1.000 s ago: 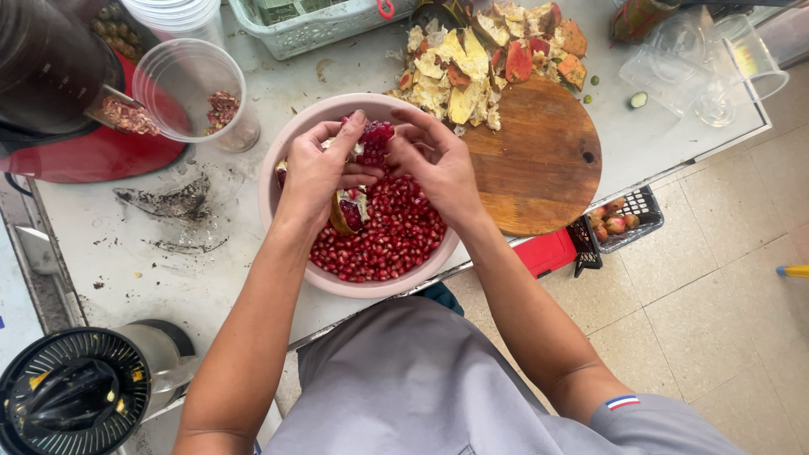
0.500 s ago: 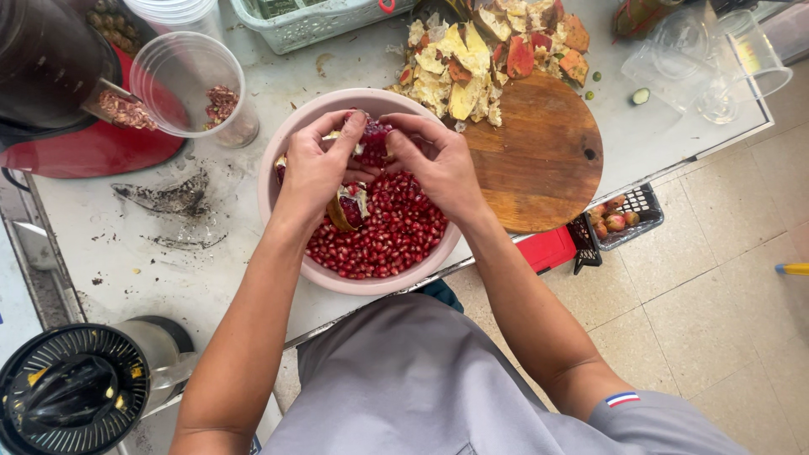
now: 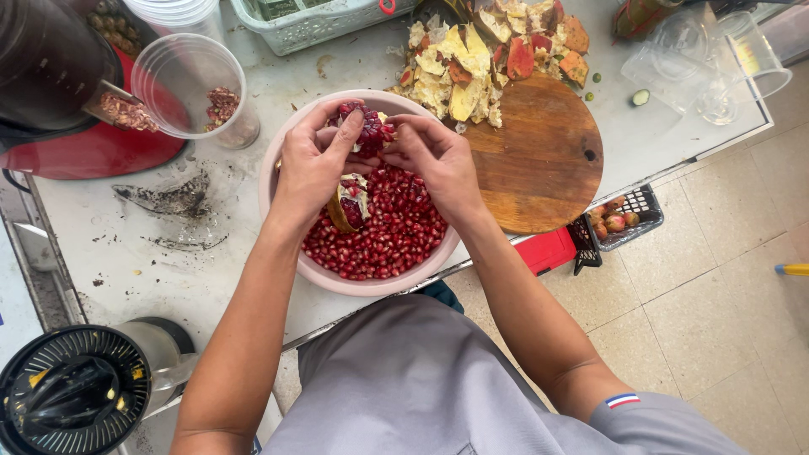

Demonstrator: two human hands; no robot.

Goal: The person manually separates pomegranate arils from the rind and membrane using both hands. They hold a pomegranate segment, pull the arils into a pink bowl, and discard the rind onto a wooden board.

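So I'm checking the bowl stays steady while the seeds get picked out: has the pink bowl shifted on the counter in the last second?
No. The pink bowl sits as before against the round wooden board.

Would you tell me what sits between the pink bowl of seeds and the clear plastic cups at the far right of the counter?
In the head view, a round wooden cutting board lies between the pink bowl and the clear plastic cups, with a heap of pomegranate peel on its far edge.

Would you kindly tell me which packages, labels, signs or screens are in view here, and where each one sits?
Sleeve patch: small striped rectangle, red, white and blue, on the grey sleeve at lower right.
Clear plastic cups: upper right on the table, one with a yellowish label.
No signs or screens.
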